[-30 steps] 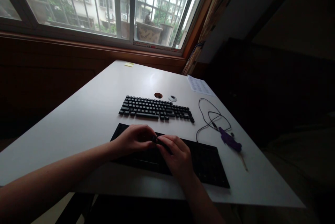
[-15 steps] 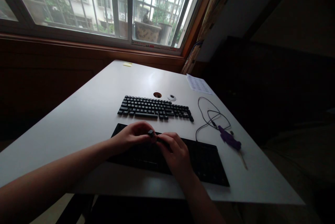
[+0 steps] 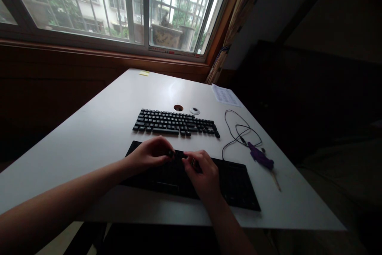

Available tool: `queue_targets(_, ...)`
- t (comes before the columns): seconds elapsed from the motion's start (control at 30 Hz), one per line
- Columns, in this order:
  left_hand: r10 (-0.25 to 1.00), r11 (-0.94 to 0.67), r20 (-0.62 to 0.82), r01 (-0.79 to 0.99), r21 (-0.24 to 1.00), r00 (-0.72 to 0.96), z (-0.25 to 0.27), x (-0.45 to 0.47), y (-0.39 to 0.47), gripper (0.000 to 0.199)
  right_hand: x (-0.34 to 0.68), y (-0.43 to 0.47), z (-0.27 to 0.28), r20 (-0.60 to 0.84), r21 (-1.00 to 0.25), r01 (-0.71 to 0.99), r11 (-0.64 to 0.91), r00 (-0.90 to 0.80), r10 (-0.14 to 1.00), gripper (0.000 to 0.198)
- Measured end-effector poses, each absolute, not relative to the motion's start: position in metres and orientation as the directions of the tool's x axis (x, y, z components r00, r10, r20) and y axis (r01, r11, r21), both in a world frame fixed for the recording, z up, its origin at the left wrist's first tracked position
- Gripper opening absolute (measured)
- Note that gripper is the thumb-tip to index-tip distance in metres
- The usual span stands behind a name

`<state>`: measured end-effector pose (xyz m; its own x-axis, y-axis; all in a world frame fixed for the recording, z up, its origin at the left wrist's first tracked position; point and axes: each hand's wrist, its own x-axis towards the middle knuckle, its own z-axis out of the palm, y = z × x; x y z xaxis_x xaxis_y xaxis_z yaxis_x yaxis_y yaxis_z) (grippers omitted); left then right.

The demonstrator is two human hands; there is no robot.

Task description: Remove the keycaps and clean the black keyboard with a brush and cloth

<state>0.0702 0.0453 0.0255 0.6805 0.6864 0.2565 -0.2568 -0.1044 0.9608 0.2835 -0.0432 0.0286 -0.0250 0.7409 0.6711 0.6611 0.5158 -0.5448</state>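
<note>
A small black keycap is pinched between the thumb and forefinger of my left hand. Just to its right, my right hand has thumb and forefinger closed together; whatever lies between them is hidden. Both hands are over a black keyboard base, which lies flat near the table's front edge and is partly covered by my hands and forearms. Behind it, loose black keycaps are set out in rows, in the layout of a keyboard.
To the right, a looped black cable runs from the base. Beside it lies a purple cloth-like object with a thin pale stick. A round cable hole, its white cover and printed paper are on the white table.
My hands have come apart slightly, leaving a small gap between their fingertips. The keycap in my left hand has turned and dipped a little. The view has shifted slightly.
</note>
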Motion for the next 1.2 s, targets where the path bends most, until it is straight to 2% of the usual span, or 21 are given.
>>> queue_targets(0.23,0.64,-0.224,0.238,-0.119,0.967,0.73,0.023,0.07,0.043,0.029,0.284,-0.043,0.029,0.665,-0.559,0.603,0.569,-0.085,0.742,0.017)
queue_targets(0.6,0.644,-0.215,0.22,-0.102,0.971,0.732,0.021,0.071,0.042,0.032,0.282,-0.043,0.029,0.659,-0.538,0.587,0.605,-0.154,0.736,0.017)
queue_targets(0.87,0.637,-0.311,0.223,-0.018,0.95,0.738,0.022,0.069,0.041,0.035,0.285,-0.044,0.031,0.635,-0.499,0.614,0.612,-0.221,0.74,0.018)
queue_targets(1.0,0.631,-0.356,0.259,-0.024,0.934,0.731,0.03,0.069,0.041,0.029,0.307,-0.034,0.042,0.59,-0.52,0.651,0.553,-0.196,0.784,0.013)
queue_targets(1.2,0.634,-0.537,0.288,0.14,0.832,0.718,0.033,0.071,0.043,0.018,0.371,0.018,0.046,0.427,-0.467,0.809,0.357,-0.147,0.892,0.015)
